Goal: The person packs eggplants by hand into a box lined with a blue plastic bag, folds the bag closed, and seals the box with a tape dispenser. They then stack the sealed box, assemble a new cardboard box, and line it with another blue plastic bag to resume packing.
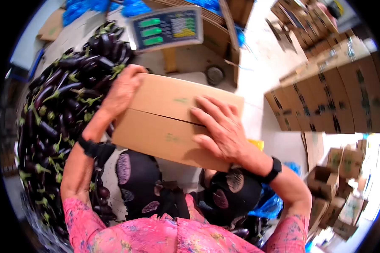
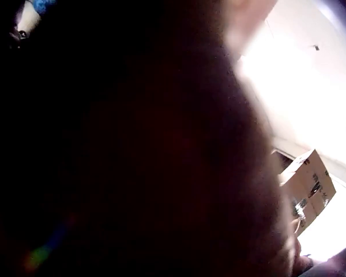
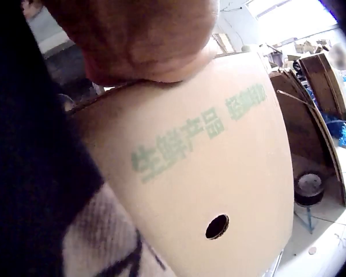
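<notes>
the left hand grips a corner of the closed cardboard box. the right hand rests on top, fingers spread apart.

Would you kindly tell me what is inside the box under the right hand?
The box has closed flaps with the right hand lying across them, so its contents are covered and cannot be seen. The hole in one side shows only darkness.

On the side of the cardboard box I can read green characters, 生鲜产品; the smaller ones after them blur. Marks on its top flaps and the scale's display escape me.
</notes>
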Available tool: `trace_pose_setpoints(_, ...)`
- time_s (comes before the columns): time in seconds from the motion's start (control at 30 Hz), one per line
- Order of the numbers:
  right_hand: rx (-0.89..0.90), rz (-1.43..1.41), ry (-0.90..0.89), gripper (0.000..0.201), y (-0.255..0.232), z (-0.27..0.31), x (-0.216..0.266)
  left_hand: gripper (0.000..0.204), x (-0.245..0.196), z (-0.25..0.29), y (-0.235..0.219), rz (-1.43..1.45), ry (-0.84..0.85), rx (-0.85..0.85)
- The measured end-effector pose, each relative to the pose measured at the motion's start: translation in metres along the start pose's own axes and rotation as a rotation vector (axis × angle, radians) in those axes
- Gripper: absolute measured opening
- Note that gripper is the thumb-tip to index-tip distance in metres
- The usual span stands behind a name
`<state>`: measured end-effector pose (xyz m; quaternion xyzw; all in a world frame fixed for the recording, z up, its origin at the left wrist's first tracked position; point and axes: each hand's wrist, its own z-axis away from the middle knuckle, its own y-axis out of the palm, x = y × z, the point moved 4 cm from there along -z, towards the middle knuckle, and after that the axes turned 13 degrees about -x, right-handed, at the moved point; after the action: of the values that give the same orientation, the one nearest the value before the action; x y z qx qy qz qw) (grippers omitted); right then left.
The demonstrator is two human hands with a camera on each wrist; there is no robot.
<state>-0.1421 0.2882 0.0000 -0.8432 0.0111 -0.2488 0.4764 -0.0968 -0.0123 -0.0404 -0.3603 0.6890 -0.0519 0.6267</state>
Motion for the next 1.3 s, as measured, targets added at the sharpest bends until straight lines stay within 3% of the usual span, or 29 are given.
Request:
trace_pose_setpoints(0.03, -0.020, -0.058, -0.002, 0.058, 0.000, -0.001, -0.002, 0.025, -0.009, 0.000, -0.003, -0.047, 0.010, -0.035)
trace_pose_setpoints(0.07, -0.104, -0.173, 0.027, 0.053, -0.001, -0.001, -0.009, 0.022, -0.005, -0.001, -0.001, 0.018, -0.088, -0.019)
trace_pose_setpoints(0.13, -0.279, -0.296, 0.116, 0.041, -0.024, -0.001, -0.028, 0.023, -0.005, -0.002, 0.006, 0.017, -0.054, -0.029)
trace_pose_setpoints(0.23, -0.510, -0.379, 0.631, 0.030, -0.051, 0.032, -0.096, 0.025, -0.012, 0.001, 0.009, 0.030, -0.099, -0.012)
trace_pose_setpoints(0.27, -0.437, -0.289, 0.733, 0.031, -0.051, 0.055, -0.122, 0.024, -0.019, 0.002, 0.011, 0.025, -0.138, 0.005)
trace_pose_setpoints(0.33, -0.158, 0.180, 0.493, 0.050, -0.028, 0.133, -0.178, 0.024, -0.018, 0.001, 0.012, 0.012, -0.144, -0.001)
trace_pose_setpoints(0.37, 0.048, 0.279, 0.528, 0.063, -0.004, 0.179, -0.199, 0.024, -0.017, 0.001, 0.012, 0.005, -0.146, -0.007)
trace_pose_setpoints(0.43, 0.370, 0.571, 0.560, 0.085, 0.033, 0.236, -0.200, 0.024, -0.017, 0.003, 0.016, 0.044, -0.154, -0.022)
trace_pose_setpoints(0.47, 0.343, 0.627, 0.498, 0.074, 0.050, 0.263, -0.204, 0.024, -0.016, 0.003, 0.016, 0.055, -0.157, -0.025)
trace_pose_setpoints(0.57, 0.567, 0.737, 0.566, 0.056, 0.098, 0.319, -0.228, 0.023, -0.013, 0.003, 0.018, 0.115, -0.183, -0.038)
trace_pose_setpoints(0.6, 0.551, 0.720, 0.588, 0.051, 0.101, 0.321, -0.226, 0.023, -0.012, 0.004, 0.017, 0.138, -0.194, -0.046)
trace_pose_setpoints(0.67, 0.520, 0.692, 0.630, 0.040, 0.100, 0.317, -0.220, 0.021, -0.012, 0.004, 0.016, 0.130, -0.184, -0.041)
trace_pose_setpoints(0.77, 0.467, 0.428, 0.961, 0.038, 0.090, 0.319, -0.214, 0.022, -0.015, 0.003, 0.014, 0.070, -0.148, -0.061)
trace_pose_setpoints(0.9, -0.114, -0.039, 1.168, 0.049, 0.040, 0.289, -0.198, 0.023, -0.016, 0.004, 0.013, 0.072, -0.142, -0.059)
trace_pose_setpoints(0.97, -0.338, -0.300, 1.173, 0.049, -0.008, 0.231, -0.171, 0.024, -0.018, 0.002, 0.012, 0.070, -0.121, -0.052)
trace_pose_setpoints(1.0, -0.340, -0.357, 1.162, 0.049, -0.036, 0.196, -0.152, 0.024, -0.016, 0.003, 0.012, 0.070, -0.107, -0.049)
trace_pose_setpoints(1.07, -0.434, -0.516, 1.068, 0.055, -0.086, 0.120, -0.097, 0.023, -0.013, 0.003, 0.010, 0.048, -0.045, -0.081)
trace_pose_setpoints(1.17, -0.536, -0.604, 0.824, 0.065, -0.120, 0.047, -0.033, 0.023, -0.014, 0.004, 0.008, 0.076, 0.002, -0.116)
trace_pose_setpoints(1.23, -0.494, -0.639, 0.690, 0.075, -0.121, 0.014, -0.004, 0.019, -0.015, 0.004, 0.008, 0.073, 0.051, -0.150)
trace_pose_setpoints(1.27, -0.410, -0.549, 0.710, 0.088, -0.118, 0.003, 0.008, 0.019, -0.014, 0.005, 0.007, 0.054, 0.077, -0.171)
trace_pose_setpoints(1.3, -0.344, -0.610, 0.661, 0.081, -0.112, -0.013, 0.020, 0.018, -0.012, 0.005, 0.006, 0.033, 0.099, -0.191)
